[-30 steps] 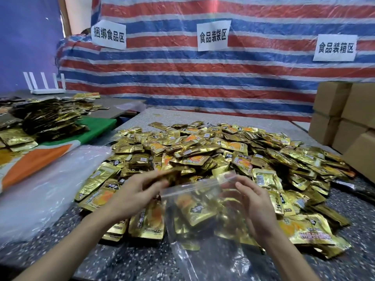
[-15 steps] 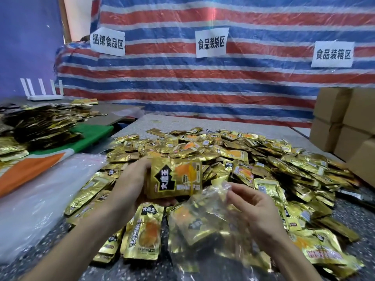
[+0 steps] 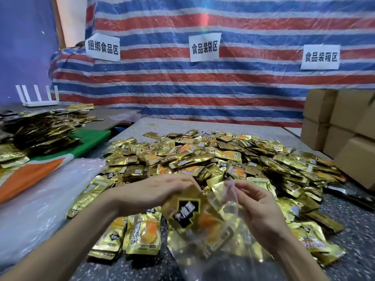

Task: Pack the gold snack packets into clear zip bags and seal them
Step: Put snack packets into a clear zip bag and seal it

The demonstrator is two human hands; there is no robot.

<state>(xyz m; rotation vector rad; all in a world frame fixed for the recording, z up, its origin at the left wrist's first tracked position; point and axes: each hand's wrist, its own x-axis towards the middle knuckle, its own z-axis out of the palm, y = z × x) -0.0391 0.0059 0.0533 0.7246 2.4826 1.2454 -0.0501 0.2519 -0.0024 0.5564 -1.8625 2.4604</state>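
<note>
A broad heap of gold snack packets (image 3: 213, 157) covers the speckled table (image 3: 355, 224). In front of it a clear zip bag (image 3: 221, 240) hangs with several gold packets inside. My right hand (image 3: 261, 209) pinches the bag's upper edge and holds its mouth apart. My left hand (image 3: 154, 191) grips one gold packet with a black label (image 3: 188, 209), which sits tilted, partly inside the bag's mouth.
A stack of clear plastic bags (image 3: 40, 199) lies at the left, beside a green and orange cloth (image 3: 89, 140) and another pile of packets (image 3: 38, 128). Cardboard boxes (image 3: 341, 126) stand at the right. A striped tarp (image 3: 203, 88) closes the back.
My left hand picked a packet off the heap, lifted it upright in front of me, then brought it down to the right into the bag's mouth. My right hand kept hold of the bag.
</note>
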